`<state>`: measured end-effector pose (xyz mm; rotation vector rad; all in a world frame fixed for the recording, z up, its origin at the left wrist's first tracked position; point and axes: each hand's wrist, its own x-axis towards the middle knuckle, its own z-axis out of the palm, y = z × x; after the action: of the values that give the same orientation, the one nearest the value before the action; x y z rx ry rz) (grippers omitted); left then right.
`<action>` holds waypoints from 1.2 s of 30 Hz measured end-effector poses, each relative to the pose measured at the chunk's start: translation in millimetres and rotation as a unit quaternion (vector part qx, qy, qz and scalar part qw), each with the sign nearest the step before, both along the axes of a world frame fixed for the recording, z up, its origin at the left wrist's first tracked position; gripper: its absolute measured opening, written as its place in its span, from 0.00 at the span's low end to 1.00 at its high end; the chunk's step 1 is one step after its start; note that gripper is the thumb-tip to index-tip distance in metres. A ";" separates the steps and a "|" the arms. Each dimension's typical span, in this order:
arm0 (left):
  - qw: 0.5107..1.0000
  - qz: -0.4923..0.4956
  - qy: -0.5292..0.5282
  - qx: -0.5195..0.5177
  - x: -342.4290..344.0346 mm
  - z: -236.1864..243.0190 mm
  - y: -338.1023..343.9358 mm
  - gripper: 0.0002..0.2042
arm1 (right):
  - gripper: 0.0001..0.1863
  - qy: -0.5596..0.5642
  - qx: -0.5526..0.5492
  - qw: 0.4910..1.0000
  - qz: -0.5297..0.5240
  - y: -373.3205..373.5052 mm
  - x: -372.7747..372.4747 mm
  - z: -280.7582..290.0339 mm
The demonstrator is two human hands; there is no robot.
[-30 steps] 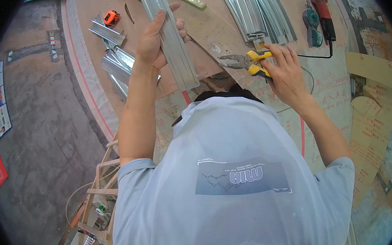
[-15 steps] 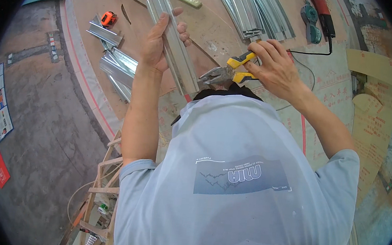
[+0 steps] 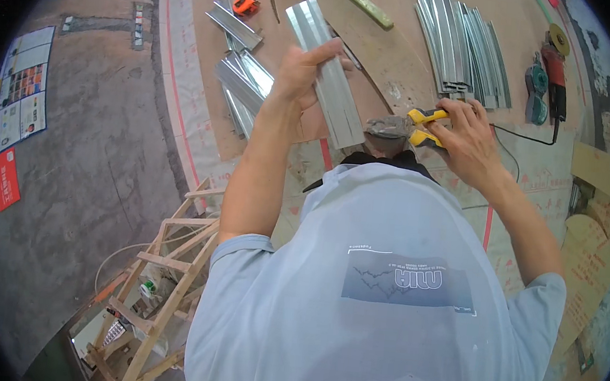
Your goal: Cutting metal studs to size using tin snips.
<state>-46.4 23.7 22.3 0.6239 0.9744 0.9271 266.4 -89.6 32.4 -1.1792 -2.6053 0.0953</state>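
Note:
My left hand (image 3: 306,78) is closed round a short silvery metal channel (image 3: 338,103), thumb across its face. The channel slants from upper left down to its near end in front of my chest. In my right hand (image 3: 474,144) is a pair of pliers with yellow and black handles (image 3: 427,117), the handles spread apart. Their dark jaws (image 3: 389,128) point left, close beside the channel's near end; whether they touch it I cannot tell. Several cut channel pieces (image 3: 246,80) lie on the board left of my left hand.
A stack of metal channels (image 3: 462,48) lies ahead to the right, with a red angle grinder (image 3: 554,78) and its cord beyond. An orange tape measure (image 3: 246,5) and a yellow-green handle (image 3: 358,1) rest on the board (image 3: 398,42). A wooden ladder (image 3: 168,262) stands at lower left.
The view has turned, so the board's things appear farther right and more of the ladder shows. Both hands keep their holds. The pliers' jaws look closer together.

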 end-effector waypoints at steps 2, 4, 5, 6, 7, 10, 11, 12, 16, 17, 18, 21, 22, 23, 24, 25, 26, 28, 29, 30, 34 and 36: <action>0.997 0.048 0.064 -0.007 -27.3 -15.8 8.3 0.17 | 0.15 0.011 -0.059 0.998 -0.031 -6.7 -0.1 -2.2; 0.981 0.135 0.139 -0.024 -60.4 -40.7 21.8 0.09 | 0.17 0.020 -0.119 0.991 -0.065 -17.2 3.9 -13.2; 0.974 0.131 0.186 -0.018 -81.0 -58.1 29.9 0.12 | 0.18 0.023 -0.139 0.986 -0.090 -23.5 6.2 -20.8; 0.964 0.128 0.233 -0.013 -99.7 -74.4 37.0 0.16 | 0.19 0.026 -0.159 0.980 -0.113 -28.6 7.2 -26.8; 0.964 0.129 0.232 -0.010 -108.8 -86.9 44.3 0.16 | 0.19 0.026 -0.157 0.981 -0.113 -32.1 8.8 -32.3; 0.877 0.160 0.453 0.001 -121.5 -114.1 56.5 0.37 | 0.20 0.052 -0.237 0.962 -0.128 -44.8 14.2 -40.1; 0.832 0.127 0.540 -0.005 -123.9 -120.4 60.1 0.44 | 0.20 0.044 -0.256 0.957 -0.126 -49.4 15.9 -40.6; 0.778 0.094 0.621 -0.010 -126.3 -126.2 63.9 0.52 | 0.20 0.037 -0.275 0.952 -0.125 -52.4 18.1 -40.8; 0.662 0.089 0.742 0.061 -113.9 -136.6 56.3 0.55 | 0.20 0.042 -0.312 0.937 -0.149 -67.8 28.3 -39.9; 0.589 0.047 0.804 0.065 -96.4 -119.6 55.3 0.53 | 0.20 0.049 -0.293 0.942 -0.159 -74.7 33.8 -43.1; 0.505 0.012 0.860 0.066 -84.2 -110.1 54.8 0.51 | 0.20 0.048 -0.294 0.939 -0.173 -78.8 38.2 -42.1; 0.470 -0.004 0.833 0.291 -58.9 -126.8 63.1 0.42 | 0.20 0.056 -0.329 0.918 -0.213 -88.6 47.5 -41.2; 0.487 -0.037 0.800 0.347 -30.1 -123.5 68.7 0.37 | 0.21 0.082 -0.332 0.910 -0.235 -92.3 51.0 -42.5; 0.501 -0.068 0.764 0.402 13.5 -114.2 75.4 0.33 | 0.21 0.108 -0.332 0.901 -0.256 -94.1 55.8 -44.3; 0.557 -0.122 0.684 0.455 55.5 -99.8 79.6 0.30 | 0.21 0.109 -0.332 0.899 -0.265 -96.7 59.8 -43.9; 0.605 -0.174 0.594 0.501 94.2 -87.0 82.2 0.28 | 0.22 0.129 -0.344 0.887 -0.278 -98.6 63.4 -42.5; 0.567 -0.211 0.582 0.544 123.4 -81.5 85.0 0.27 | 0.22 0.149 -0.356 0.877 -0.286 -99.4 65.8 -40.6; 0.524 -0.246 0.563 0.590 168.5 -79.9 99.6 0.26 | 0.22 0.152 -0.351 0.877 -0.292 -101.7 70.9 -38.8; 0.483 -0.282 0.552 0.619 184.4 -80.2 106.8 0.26 | 0.22 0.155 -0.350 0.876 -0.294 -104.3 73.1 -37.3; 0.440 -0.316 0.538 0.646 196.5 -79.7 113.5 0.27 | 0.22 0.156 -0.348 0.876 -0.297 -106.8 76.3 -37.0; 0.334 -0.510 0.548 0.573 238.2 -66.6 131.4 0.20 | 0.23 0.184 -0.345 0.860 -0.328 -124.1 88.1 -48.7; 0.337 -0.516 0.546 0.567 245.7 -63.1 130.8 0.17 | 0.23 0.203 -0.342 0.853 -0.339 -131.4 93.7 -56.9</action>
<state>199.3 154.5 -40.8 2.9425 0.5025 -0.4304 360.1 -221.1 -24.5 -1.9706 -1.6744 1.0539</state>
